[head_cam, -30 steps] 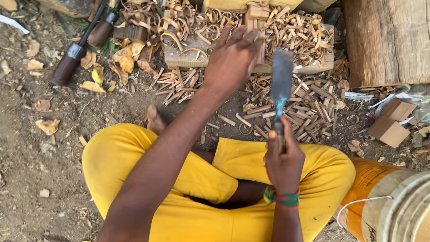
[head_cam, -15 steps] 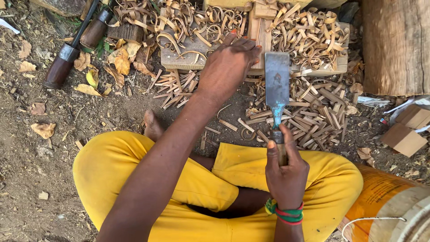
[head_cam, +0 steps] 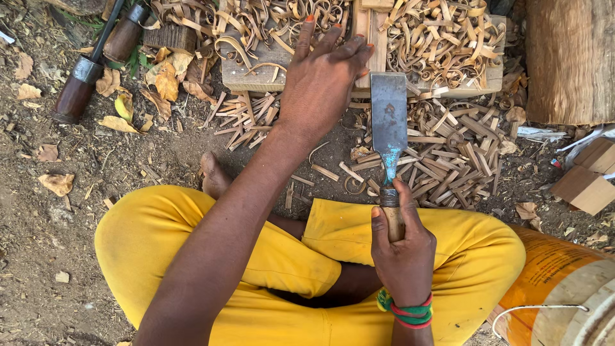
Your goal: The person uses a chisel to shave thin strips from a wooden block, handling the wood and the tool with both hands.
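- Head view: I am sitting cross-legged on the dirt ground point(head_cam: 45, 243) in yellow trousers point(head_cam: 256, 256), looking down at both hands.
- My right hand point(head_cam: 402, 250) is gripping the wooden handle of a broad chisel point(head_cam: 389, 125), fingers point(head_cam: 382, 224) clenched round it; the flat steel blade is pointing far, its edge resting at the near side of the wooden block point(head_cam: 256, 74).
- My left hand point(head_cam: 320, 80) is lying palm down on that block, fingers point(head_cam: 333, 41) released and spread, pressing on the wood just left of the blade.
- Curled wood shavings point(head_cam: 435, 38) are covering the far part of the block, and split wood chips point(head_cam: 448, 154) are lying on the ground near it, to the right of the chisel.
- A dark-handled tool point(head_cam: 83, 83) is lying on the ground at far left, well apart from my hands.
- A log point(head_cam: 570, 57) is standing at far right, and an orange bucket point(head_cam: 551, 275) is sitting near right beside my knee.
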Action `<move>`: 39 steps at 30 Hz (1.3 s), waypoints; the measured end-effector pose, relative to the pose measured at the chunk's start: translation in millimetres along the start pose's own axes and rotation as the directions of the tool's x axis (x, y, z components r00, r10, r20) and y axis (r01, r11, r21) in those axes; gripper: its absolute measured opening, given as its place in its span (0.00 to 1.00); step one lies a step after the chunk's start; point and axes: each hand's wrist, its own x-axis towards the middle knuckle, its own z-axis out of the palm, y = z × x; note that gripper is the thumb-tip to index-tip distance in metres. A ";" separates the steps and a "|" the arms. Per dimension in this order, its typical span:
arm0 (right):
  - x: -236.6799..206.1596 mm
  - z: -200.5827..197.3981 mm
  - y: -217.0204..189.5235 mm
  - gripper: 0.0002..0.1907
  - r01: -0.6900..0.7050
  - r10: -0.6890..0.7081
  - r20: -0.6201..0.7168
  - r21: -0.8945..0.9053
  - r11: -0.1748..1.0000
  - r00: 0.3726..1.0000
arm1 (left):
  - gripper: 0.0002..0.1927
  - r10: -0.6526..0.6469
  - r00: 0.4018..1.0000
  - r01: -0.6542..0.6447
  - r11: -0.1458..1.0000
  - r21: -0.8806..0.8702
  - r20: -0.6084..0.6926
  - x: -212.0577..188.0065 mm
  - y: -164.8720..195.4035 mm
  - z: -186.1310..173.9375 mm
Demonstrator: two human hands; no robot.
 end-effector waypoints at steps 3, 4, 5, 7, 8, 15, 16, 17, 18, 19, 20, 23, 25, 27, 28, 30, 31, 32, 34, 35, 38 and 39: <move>-1.7 1.5 -1.0 0.25 0.096 -0.094 -0.026 0.058 0.994 0.995 | 0.20 -0.006 1.000 0.006 1.000 0.002 0.017 -1.6 0.0 1.9; -2.5 1.3 -1.2 0.25 0.096 -0.095 -0.022 0.050 0.994 0.995 | 0.21 -0.011 1.000 0.011 1.000 0.000 0.029 -2.5 0.3 2.2; -3.1 1.4 -1.5 0.25 0.097 -0.096 -0.020 0.045 0.994 0.995 | 0.24 -0.008 1.000 0.007 0.999 0.035 0.027 -3.2 0.7 2.2; -3.7 1.8 -2.7 0.25 0.077 -0.077 -0.011 0.024 0.997 0.997 | 0.30 0.002 1.000 -0.004 0.994 0.107 0.020 -3.8 1.8 1.8; -4.2 1.9 -3.6 0.25 0.054 -0.054 -0.002 0.004 0.999 0.999 | 0.30 -0.006 0.999 0.003 0.994 0.105 0.035 -4.0 2.9 1.5; -3.5 2.8 -9.2 0.24 0.076 -0.076 0.011 -0.004 0.997 0.997 | 0.31 -0.051 0.997 0.049 0.998 0.038 0.061 -2.2 10.7 -1.1; -3.3 3.6 -9.5 0.24 0.072 -0.072 0.013 0.003 0.997 0.997 | 0.32 -0.057 0.996 0.055 0.998 0.035 0.062 -2.3 11.1 -1.4; -3.6 4.5 -9.7 0.24 0.066 -0.066 0.016 0.009 0.998 0.998 | 0.32 -0.059 0.996 0.058 0.998 0.031 0.062 -2.5 11.6 -1.5; -4.0 5.1 -9.7 0.24 0.058 -0.058 0.019 0.015 0.998 0.998 | 0.32 -0.061 0.996 0.059 0.998 0.026 0.062 -2.9 12.2 -1.6; -4.0 5.6 -9.5 0.24 0.065 -0.065 0.016 0.016 0.998 0.998 | 0.32 -0.061 0.996 0.060 0.998 0.023 0.061 -3.4 12.5 -1.6; -4.0 6.1 -9.2 0.24 0.072 -0.072 0.014 0.018 0.997 0.997 | 0.31 -0.061 0.997 0.060 0.998 0.024 0.049 -4.0 12.9 -1.6; -4.0 6.5 -8.0 0.24 0.077 -0.077 0.010 0.018 0.997 0.997 | 0.30 -0.062 0.998 0.062 0.998 0.027 0.016 -6.0 13.9 -0.7; -4.0 6.4 -7.6 0.24 0.068 -0.068 0.011 0.021 0.997 0.998 | 0.30 -0.061 0.998 0.061 0.998 0.027 0.005 -6.9 14.3 0.2; -3.9 6.4 -7.5 0.24 0.059 -0.059 0.013 0.032 0.998 0.998 | 0.30 -0.063 0.998 0.063 0.998 0.028 -0.001 -7.3 14.3 1.3; -3.8 6.5 -7.6 0.24 0.051 -0.051 0.013 0.026 0.998 0.999 | 0.31 -0.064 0.998 0.064 0.998 0.028 -0.003 -7.4 14.1 2.0; -3.6 6.4 -7.6 0.24 0.034 -0.034 0.014 0.015 0.999 0.999 | 0.29 -0.061 0.998 0.061 0.997 0.038 -0.012 -7.4 13.7 3.4; -3.4 6.6 -7.6 0.24 0.037 -0.037 0.013 0.021 0.999 0.999 | 0.29 -0.059 0.998 0.060 0.997 0.045 -0.017 -7.2 13.3 4.2; -3.1 6.7 -7.4 0.24 0.040 -0.040 0.013 0.027 0.999 0.999 | 0.29 -0.058 0.998 0.059 0.997 0.052 -0.021 -6.9 12.9 4.9; -3.3 6.3 -6.7 0.24 0.048 -0.048 0.011 0.036 0.998 0.999 | 0.29 -0.057 0.998 0.059 0.996 0.062 -0.027 -6.7 12.5 6.7; -2.9 6.3 -6.2 0.24 0.056 -0.056 0.011 0.042 0.998 0.998 | 0.29 -0.060 0.998 0.061 0.996 0.059 -0.021 -6.5 12.3 7.5; -2.8 6.6 -4.9 0.24 0.060 -0.061 0.012 0.044 0.997 0.998 | 0.30 -0.065 0.998 0.065 0.997 0.044 -0.006 -6.8 12.7 8.7; -2.9 6.8 -4.7 0.24 0.059 -0.059 0.014 0.043 0.997 0.998 | 0.30 -0.066 0.998 0.066 0.997 0.039 -0.006 -7.0 13.1 8.6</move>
